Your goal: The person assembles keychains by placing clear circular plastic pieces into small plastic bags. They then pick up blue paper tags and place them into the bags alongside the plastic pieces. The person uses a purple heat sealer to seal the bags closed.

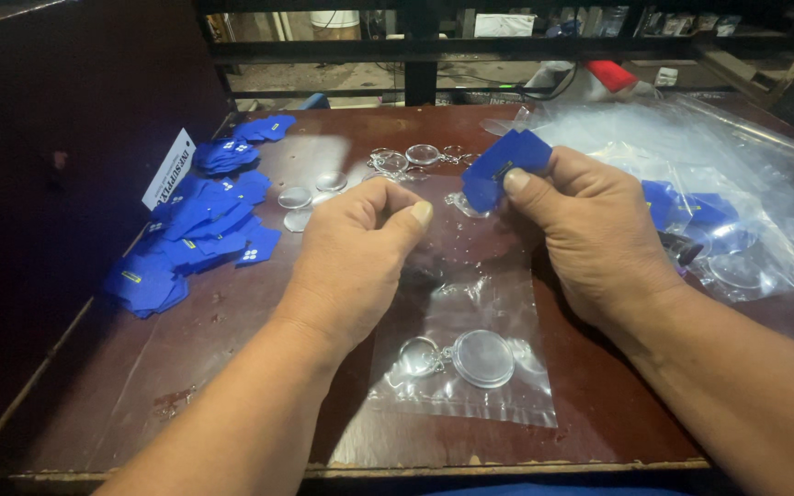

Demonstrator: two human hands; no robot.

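Observation:
My right hand (pixel 590 234) pinches a small blue card (pixel 505 165) together with a clear plastic piece (pixel 461 204) hanging below it. My left hand (pixel 360 257) hovers just left of it with fingers curled and thumb pressed to the forefinger; whether it grips something small is hidden. Below both hands lies a clear plastic bag (pixel 467 367) holding a round clear keyring disc (pixel 482 358) with a metal ring.
A heap of blue cards (pixel 197 234) and a white label (pixel 169 168) lie at the left on the dark brown table (pixel 232 349). Loose clear discs (pixel 310 195) and keyrings (pixel 415 158) sit behind. Crumpled clear bags (pixel 719 184) with more blue cards fill the right.

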